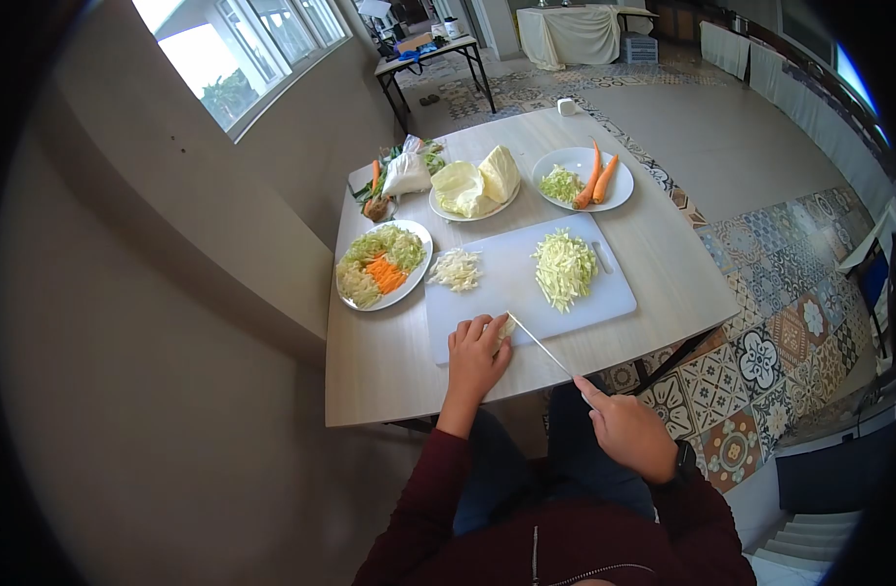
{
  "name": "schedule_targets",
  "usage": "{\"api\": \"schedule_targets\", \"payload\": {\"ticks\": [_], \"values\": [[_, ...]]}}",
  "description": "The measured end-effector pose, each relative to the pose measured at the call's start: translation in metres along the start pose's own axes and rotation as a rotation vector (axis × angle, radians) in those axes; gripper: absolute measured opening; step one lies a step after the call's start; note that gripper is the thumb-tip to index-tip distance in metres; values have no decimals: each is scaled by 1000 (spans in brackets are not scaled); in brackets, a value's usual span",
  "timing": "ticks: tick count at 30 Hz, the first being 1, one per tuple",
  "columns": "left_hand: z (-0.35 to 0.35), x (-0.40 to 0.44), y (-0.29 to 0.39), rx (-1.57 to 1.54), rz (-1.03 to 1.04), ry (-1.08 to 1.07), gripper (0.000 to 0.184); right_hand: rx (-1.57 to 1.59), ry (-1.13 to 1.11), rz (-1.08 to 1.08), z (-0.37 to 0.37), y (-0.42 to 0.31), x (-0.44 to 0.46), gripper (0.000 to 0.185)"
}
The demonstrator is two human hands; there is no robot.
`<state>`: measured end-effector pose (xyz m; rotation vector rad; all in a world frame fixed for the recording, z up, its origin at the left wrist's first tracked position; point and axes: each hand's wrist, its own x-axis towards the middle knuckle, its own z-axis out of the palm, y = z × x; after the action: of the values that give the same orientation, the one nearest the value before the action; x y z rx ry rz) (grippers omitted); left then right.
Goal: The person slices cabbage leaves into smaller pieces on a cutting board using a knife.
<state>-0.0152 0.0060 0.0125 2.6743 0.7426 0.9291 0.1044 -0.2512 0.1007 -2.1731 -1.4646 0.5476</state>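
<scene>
My left hand (477, 355) rests at the front edge of the white cutting board (506, 256), its curled fingers pressing down a small pale vegetable piece (506, 330), mostly covered and probably cabbage. In my right hand (625, 430) is a kitchen knife (541, 345), its handle wrapped by the fingers and its blade tip beside the left fingertips, at the piece. A heap of shredded green cabbage (563, 271) lies on the right half of the board. Toward its left edge sits a smaller pile of whitish shreds (456, 270).
A plate of shredded vegetables (416, 283) stands left of the board. Behind are a plate with cabbage chunks (500, 176), a plate with carrots (602, 184) and a white plastic bag (406, 174). A wall (223, 293) runs along the left.
</scene>
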Motion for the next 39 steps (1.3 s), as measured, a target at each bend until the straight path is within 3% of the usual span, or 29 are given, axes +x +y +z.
{"api": "schedule_targets", "payload": {"ticks": [21,39], "values": [[0,-1,1,5,12,36,40,60,105,-34,24,1,55,52],[3,-2,-3,-21,-16,43,42,-101,109,-52,9,17,11,55]]}}
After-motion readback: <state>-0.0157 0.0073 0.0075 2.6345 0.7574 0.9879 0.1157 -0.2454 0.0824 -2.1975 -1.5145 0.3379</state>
